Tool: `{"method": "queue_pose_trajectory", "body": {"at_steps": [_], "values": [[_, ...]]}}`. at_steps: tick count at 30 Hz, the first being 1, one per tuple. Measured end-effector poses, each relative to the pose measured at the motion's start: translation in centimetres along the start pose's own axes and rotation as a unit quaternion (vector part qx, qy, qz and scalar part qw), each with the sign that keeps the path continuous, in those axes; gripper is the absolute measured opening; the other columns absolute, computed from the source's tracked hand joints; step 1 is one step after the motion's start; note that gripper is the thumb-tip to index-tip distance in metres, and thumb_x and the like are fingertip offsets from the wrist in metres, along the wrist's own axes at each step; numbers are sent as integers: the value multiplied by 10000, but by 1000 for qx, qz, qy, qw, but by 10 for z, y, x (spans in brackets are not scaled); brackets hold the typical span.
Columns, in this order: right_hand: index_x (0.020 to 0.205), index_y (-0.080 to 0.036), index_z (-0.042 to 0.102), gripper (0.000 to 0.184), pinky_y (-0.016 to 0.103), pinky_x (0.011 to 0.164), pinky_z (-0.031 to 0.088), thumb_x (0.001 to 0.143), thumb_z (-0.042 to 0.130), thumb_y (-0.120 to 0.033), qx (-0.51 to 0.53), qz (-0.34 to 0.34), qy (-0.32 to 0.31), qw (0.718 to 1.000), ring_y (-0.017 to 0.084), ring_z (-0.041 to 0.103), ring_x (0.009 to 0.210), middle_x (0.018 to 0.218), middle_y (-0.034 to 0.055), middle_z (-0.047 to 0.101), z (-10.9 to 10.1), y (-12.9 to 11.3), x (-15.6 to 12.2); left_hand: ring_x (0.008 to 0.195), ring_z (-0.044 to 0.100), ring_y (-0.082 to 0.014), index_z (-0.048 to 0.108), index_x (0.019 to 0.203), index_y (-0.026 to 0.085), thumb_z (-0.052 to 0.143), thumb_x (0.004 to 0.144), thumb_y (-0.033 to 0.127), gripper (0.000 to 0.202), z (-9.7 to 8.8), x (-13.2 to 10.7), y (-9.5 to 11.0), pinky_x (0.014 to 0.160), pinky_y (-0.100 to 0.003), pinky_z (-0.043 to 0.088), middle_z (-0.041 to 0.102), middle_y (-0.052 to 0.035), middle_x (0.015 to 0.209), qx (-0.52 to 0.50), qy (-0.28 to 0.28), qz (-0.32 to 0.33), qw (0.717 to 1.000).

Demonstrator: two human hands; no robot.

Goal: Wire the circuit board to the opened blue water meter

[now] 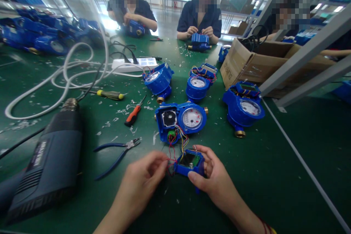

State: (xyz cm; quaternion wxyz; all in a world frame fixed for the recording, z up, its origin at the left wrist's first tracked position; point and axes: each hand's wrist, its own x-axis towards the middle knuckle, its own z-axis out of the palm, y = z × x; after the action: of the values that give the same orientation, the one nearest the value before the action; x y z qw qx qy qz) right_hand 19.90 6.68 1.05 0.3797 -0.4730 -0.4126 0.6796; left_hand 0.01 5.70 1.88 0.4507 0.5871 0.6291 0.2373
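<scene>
My right hand (210, 172) grips a small blue display housing (189, 160) with a dark screen and a green circuit board, thumb in front and fingers behind. Thin red wires (170, 150) run to the housing's left side, where my left hand (146, 172) pinches them between thumb and fingertips. Coloured wires link the housing to a blue water meter (179, 120) lying just beyond it. That meter has an open square compartment on its left, a green round part in its lower corner and a white dial on the right.
Left of my hands lie blue-handled pliers (120, 153), an orange screwdriver (134, 114), a yellow-ended screwdriver (111, 95) and a heat gun (52, 153). More meters (244, 106), a power strip (134, 64) and a cardboard box (252, 62) stand farther back. Co-workers sit opposite. A metal post (304, 44) slants at right.
</scene>
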Motion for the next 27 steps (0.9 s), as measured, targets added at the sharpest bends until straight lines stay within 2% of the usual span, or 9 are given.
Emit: {"method": "queue_pose_trajectory", "body": {"at_steps": [9, 12, 16, 18, 20, 23, 25, 27], "values": [[1145, -227, 358, 586, 315, 856, 493, 681, 715, -206, -42, 0, -1, 999, 190, 607, 1000, 1138, 70, 588, 3, 3, 0, 666, 484, -114, 504, 763, 216, 379, 896, 412, 268, 2, 0, 4, 628, -226, 362, 510, 43, 706, 20, -1, 35, 999], [1159, -241, 355, 607, 333, 840, 500, 671, 714, -211, -87, 1, 6, 996, 199, 616, 973, 1128, 65, 593, 3, 3, -2, 674, 475, -123, 493, 759, 207, 380, 895, 407, 267, 2, 1, 2, 630, -234, 366, 498, 32, 714, 5, 0, 34, 999], [1177, -253, 376, 604, 380, 846, 491, 669, 702, -251, -197, -16, 29, 980, 217, 604, 958, 1093, 54, 594, 0, 5, -1, 733, 520, -141, 499, 837, 205, 388, 892, 407, 237, 2, 3, 0, 661, -245, 398, 549, 8, 783, -62, -39, 29, 997], [1182, -244, 398, 603, 417, 900, 451, 658, 695, -253, -280, -40, 48, 958, 236, 565, 1016, 1121, 61, 570, -2, 5, -1, 742, 531, -144, 507, 848, 201, 403, 885, 406, 233, 4, 3, -1, 668, -245, 410, 563, 1, 789, -79, -45, 22, 996], [1224, -222, 382, 648, 444, 972, 382, 648, 681, -232, -357, -93, 77, 926, 258, 481, 1129, 1227, 88, 493, -2, 6, -2, 719, 533, -140, 515, 853, 198, 415, 879, 405, 232, 7, 2, -2, 649, -237, 417, 568, 0, 773, -83, -33, 14, 996], [1281, -188, 347, 684, 460, 1012, 303, 668, 648, -207, -444, -224, 148, 855, 278, 354, 1233, 1340, 116, 371, 2, 8, -5, 713, 543, -138, 522, 886, 205, 424, 876, 391, 211, 14, -1, -4, 643, -226, 433, 583, 0, 784, -84, -5, 14, 996], [1216, -214, 443, 547, 459, 987, 287, 704, 633, -199, -488, -313, 179, 795, 278, 372, 1208, 1288, 89, 449, 8, 7, -6, 765, 558, -145, 531, 887, 208, 433, 876, 355, 177, 20, -4, -4, 689, -231, 447, 600, -7, 824, -85, 11, 39, 996], [1055, -258, 568, 325, 443, 935, 283, 740, 628, -203, -513, -360, 179, 759, 266, 451, 1128, 1137, 37, 586, 16, 5, -6, 826, 567, -151, 543, 888, 208, 443, 874, 307, 142, 25, -6, -5, 739, -236, 450, 611, -14, 874, -85, 30, 73, 993]]}}
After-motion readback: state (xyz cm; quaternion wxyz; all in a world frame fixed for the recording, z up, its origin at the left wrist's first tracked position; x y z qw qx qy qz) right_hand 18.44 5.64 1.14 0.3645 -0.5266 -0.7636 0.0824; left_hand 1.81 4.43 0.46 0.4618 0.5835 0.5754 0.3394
